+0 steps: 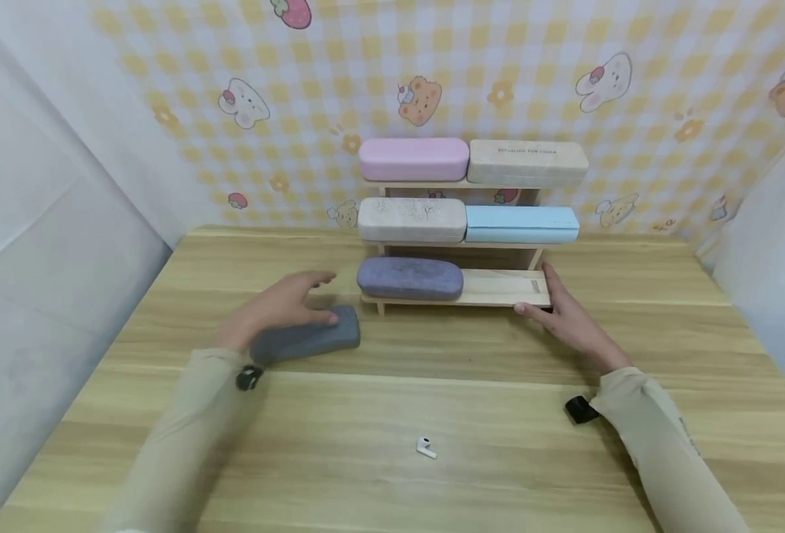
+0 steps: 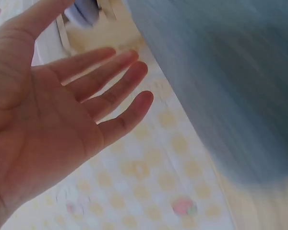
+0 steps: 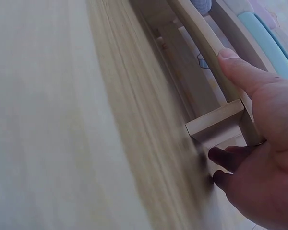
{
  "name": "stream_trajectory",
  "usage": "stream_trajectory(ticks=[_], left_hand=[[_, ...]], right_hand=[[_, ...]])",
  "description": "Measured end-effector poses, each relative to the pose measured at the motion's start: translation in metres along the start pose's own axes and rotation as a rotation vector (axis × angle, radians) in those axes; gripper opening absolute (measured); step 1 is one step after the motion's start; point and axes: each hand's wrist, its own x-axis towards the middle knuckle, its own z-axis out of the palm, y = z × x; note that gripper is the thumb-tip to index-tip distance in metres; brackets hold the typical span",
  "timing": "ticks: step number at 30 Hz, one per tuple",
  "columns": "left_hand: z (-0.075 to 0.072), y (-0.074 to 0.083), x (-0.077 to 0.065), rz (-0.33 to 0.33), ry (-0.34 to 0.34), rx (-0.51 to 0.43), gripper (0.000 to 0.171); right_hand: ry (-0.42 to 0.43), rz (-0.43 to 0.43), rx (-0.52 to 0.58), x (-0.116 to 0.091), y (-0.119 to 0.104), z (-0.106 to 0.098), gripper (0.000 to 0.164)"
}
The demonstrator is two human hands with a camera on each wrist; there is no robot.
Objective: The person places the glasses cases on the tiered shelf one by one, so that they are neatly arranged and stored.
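A dark grey glasses case (image 1: 315, 342) lies on the table left of a three-tier wooden rack (image 1: 505, 287). My left hand (image 1: 282, 305) is over its back edge, fingers spread and thumb overlapping the case in the head view. In the left wrist view the fingers are loosely extended, with nothing in the palm. My right hand (image 1: 568, 314) grips the right end of the rack's lowest shelf, thumb (image 3: 233, 60) on the front edge and the other fingers curled about the end. A purple-blue glasses case (image 1: 410, 278) sits on the left half of that shelf.
On the middle shelf are a crackled pale case (image 1: 412, 220) and a light blue case (image 1: 522, 225). A pink case (image 1: 413, 160) and a beige case (image 1: 527, 164) top the rack. One white earbud (image 1: 425, 447) lies near the front. Behind hangs a checked cloth (image 1: 499, 55).
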Motion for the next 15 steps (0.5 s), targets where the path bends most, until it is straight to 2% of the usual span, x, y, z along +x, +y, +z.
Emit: stream_trajectory(ticks=[4, 8, 11, 15], left_hand=[[-0.003, -0.021, -0.037, -0.012, 0.025, 0.028, 0.078], [-0.001, -0.035, -0.07, -0.036, 0.057, 0.035, 0.082], [0.004, -0.042, -0.084, -0.048, 0.073, 0.031, 0.084], [0.006, -0.046, -0.09, -0.048, 0.096, 0.002, 0.083]], right_hand=[[0.012, 0.002, -0.004, 0.001, 0.0, 0.0, 0.099], [0.022, -0.004, -0.002, 0.001, 0.001, 0.0, 0.099], [0.021, -0.003, 0.003, 0.0, 0.002, 0.001, 0.098], [0.017, -0.002, 0.016, -0.002, 0.002, 0.002, 0.098]])
